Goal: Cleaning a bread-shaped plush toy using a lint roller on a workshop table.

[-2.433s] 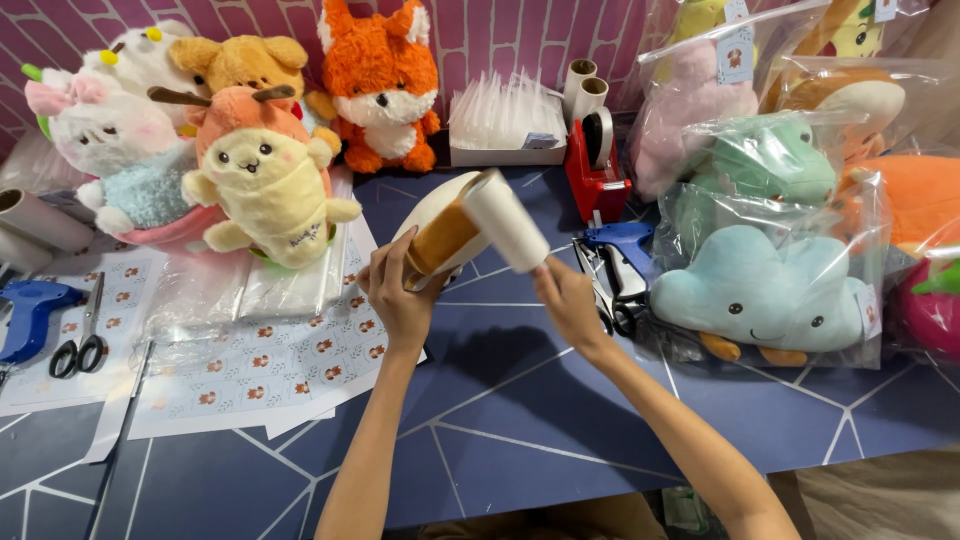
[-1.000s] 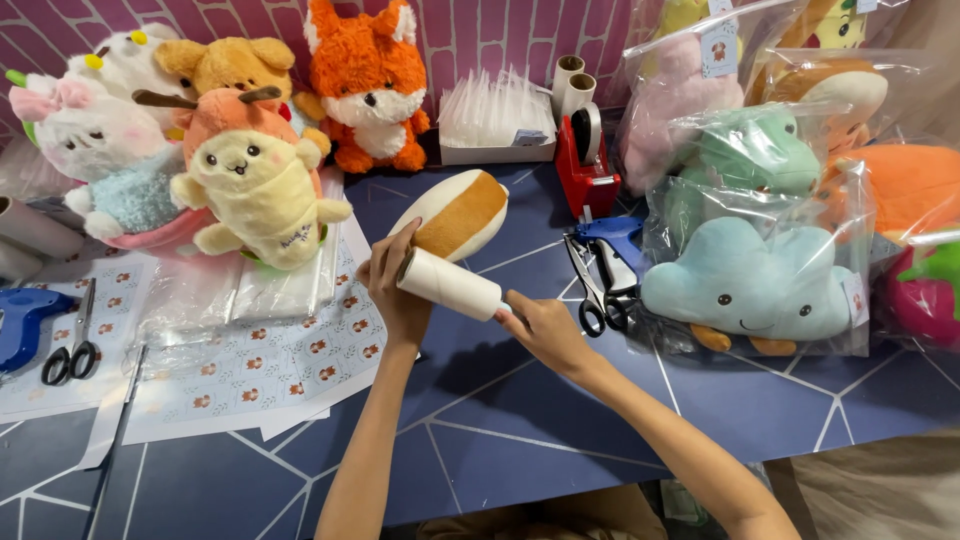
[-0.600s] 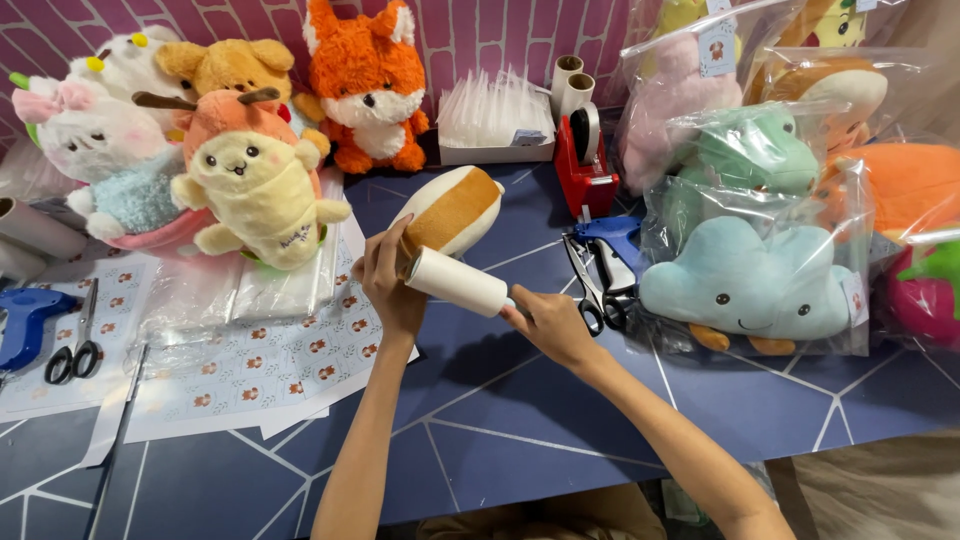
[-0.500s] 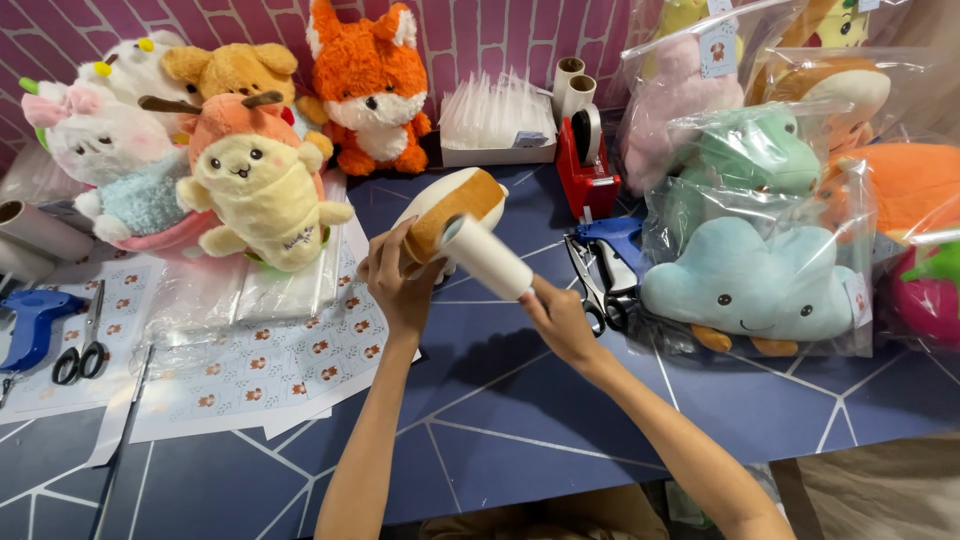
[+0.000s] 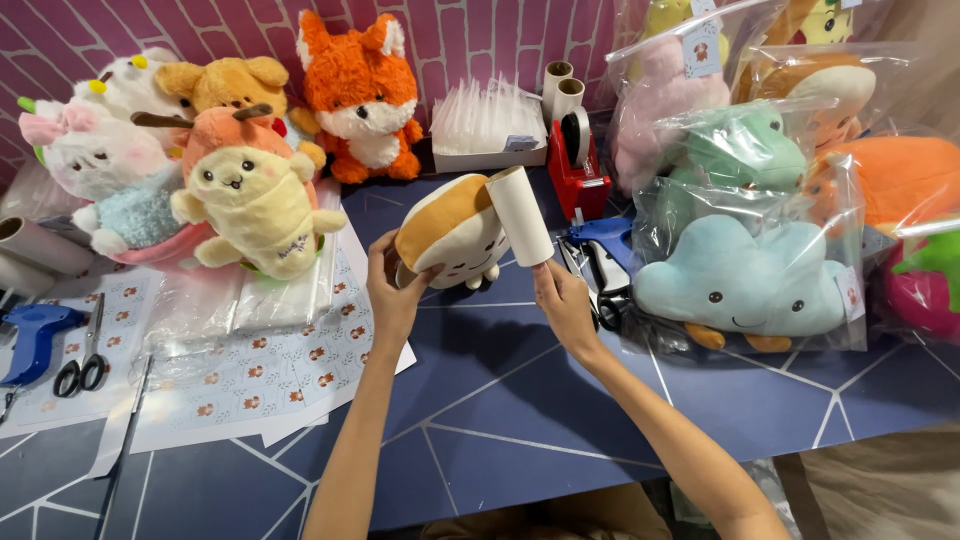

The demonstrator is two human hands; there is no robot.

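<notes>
My left hand (image 5: 392, 292) grips a round white plush toy (image 5: 452, 232) with an orange-brown top and a small face, holding it above the blue table (image 5: 500, 430). My right hand (image 5: 562, 300) holds the handle of a white lint roller (image 5: 520, 214), whose roll stands nearly upright against the toy's right side. Both forearms reach in from the bottom edge.
Loose plush animals, among them an orange fox (image 5: 358, 95) and a yellow one (image 5: 252, 205), crowd the back left. Bagged plush toys (image 5: 745, 275) fill the right. A red tape dispenser (image 5: 578, 165), clear bags (image 5: 485, 125), patterned sheets (image 5: 250, 370), scissors (image 5: 80, 365) and a blue tagging gun (image 5: 35, 335) lie around.
The lint roller swung from lying across the toy's lower front to standing nearly upright at its right side. The toy stayed in my left hand, turned slightly.
</notes>
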